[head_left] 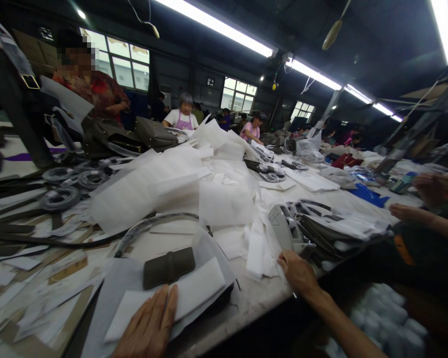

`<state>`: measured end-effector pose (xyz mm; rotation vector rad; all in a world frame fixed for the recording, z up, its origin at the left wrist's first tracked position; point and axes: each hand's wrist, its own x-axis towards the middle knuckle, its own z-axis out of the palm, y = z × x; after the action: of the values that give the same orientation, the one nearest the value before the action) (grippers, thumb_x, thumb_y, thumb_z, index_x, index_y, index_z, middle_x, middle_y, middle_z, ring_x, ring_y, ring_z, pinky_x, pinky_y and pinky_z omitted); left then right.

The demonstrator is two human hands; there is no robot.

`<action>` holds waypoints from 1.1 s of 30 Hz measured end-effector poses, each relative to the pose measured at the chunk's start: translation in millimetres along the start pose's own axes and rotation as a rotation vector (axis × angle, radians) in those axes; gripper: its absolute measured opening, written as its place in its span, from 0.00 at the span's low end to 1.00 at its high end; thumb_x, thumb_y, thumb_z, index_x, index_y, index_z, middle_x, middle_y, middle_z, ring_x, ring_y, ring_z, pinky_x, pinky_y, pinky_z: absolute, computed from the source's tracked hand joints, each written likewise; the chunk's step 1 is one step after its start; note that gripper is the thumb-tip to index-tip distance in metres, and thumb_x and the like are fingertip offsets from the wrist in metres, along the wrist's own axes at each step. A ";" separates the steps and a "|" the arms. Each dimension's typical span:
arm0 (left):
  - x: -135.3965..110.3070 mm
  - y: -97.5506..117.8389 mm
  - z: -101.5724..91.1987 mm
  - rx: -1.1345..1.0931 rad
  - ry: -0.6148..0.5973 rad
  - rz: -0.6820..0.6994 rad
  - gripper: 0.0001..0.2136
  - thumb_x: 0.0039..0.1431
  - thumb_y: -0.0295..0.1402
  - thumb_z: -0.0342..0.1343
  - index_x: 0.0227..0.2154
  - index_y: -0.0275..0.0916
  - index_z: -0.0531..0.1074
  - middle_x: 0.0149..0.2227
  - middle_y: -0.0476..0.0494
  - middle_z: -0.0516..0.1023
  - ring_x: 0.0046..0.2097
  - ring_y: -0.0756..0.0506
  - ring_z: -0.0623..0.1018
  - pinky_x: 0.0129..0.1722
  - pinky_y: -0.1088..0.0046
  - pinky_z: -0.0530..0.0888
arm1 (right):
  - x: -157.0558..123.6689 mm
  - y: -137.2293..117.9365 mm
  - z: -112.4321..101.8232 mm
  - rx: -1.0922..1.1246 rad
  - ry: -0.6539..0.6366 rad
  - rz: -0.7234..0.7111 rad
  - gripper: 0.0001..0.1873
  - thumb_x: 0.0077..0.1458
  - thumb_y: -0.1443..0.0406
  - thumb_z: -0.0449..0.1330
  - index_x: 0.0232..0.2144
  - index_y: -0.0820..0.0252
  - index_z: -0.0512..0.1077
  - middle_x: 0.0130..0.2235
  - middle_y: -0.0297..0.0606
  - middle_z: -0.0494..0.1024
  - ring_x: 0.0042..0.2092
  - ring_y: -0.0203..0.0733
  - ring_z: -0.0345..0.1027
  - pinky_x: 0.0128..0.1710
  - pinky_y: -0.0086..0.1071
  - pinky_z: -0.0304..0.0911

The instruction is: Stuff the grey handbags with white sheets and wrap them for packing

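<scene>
Leather piece [168, 267] lies just beyond open, flat left hand [149, 323]; right hand [297, 271] grip unclear

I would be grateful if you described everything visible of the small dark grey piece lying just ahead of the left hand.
The grey piece is a small oblong flap of what looks like matte olive-grey leather, with a raised band across its middle. It lies flat, set slightly askew, on a white sheet on the table. The left hand rests flat on that sheet, fingertips just short of the piece; contact is unclear.
</scene>
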<state>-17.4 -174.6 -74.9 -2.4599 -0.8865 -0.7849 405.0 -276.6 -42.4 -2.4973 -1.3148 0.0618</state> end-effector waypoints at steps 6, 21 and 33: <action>6.9 3.1 -6.4 0.021 0.006 -0.002 0.37 0.60 0.17 0.42 0.70 0.41 0.37 0.55 0.40 0.76 0.53 0.43 0.77 0.54 0.65 0.70 | 6.7 6.8 -12.1 0.203 0.026 0.052 0.13 0.53 0.56 0.55 0.26 0.56 0.74 0.25 0.36 0.77 0.29 0.43 0.72 0.33 0.33 0.63; 2.4 14.4 2.4 0.065 -0.029 -0.032 0.24 0.61 0.18 0.42 0.57 0.36 0.69 0.60 0.39 0.71 0.57 0.43 0.73 0.58 0.65 0.67 | -36.5 -76.2 -56.8 0.053 0.043 -0.740 0.10 0.61 0.62 0.54 0.28 0.56 0.69 0.62 0.43 0.67 0.65 0.53 0.55 0.63 0.52 0.51; 7.2 9.1 -9.8 0.052 -0.072 0.006 0.26 0.58 0.16 0.41 0.57 0.33 0.69 0.59 0.38 0.72 0.56 0.41 0.74 0.56 0.64 0.70 | -17.0 -18.4 -81.5 0.041 -0.308 -0.454 0.10 0.56 0.60 0.59 0.36 0.54 0.78 0.42 0.40 0.82 0.45 0.49 0.76 0.50 0.40 0.68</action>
<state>-10.2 -183.1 -64.6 -2.4575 -0.9135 -0.6657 395.5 -301.7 38.5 -2.1544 -1.9508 0.3760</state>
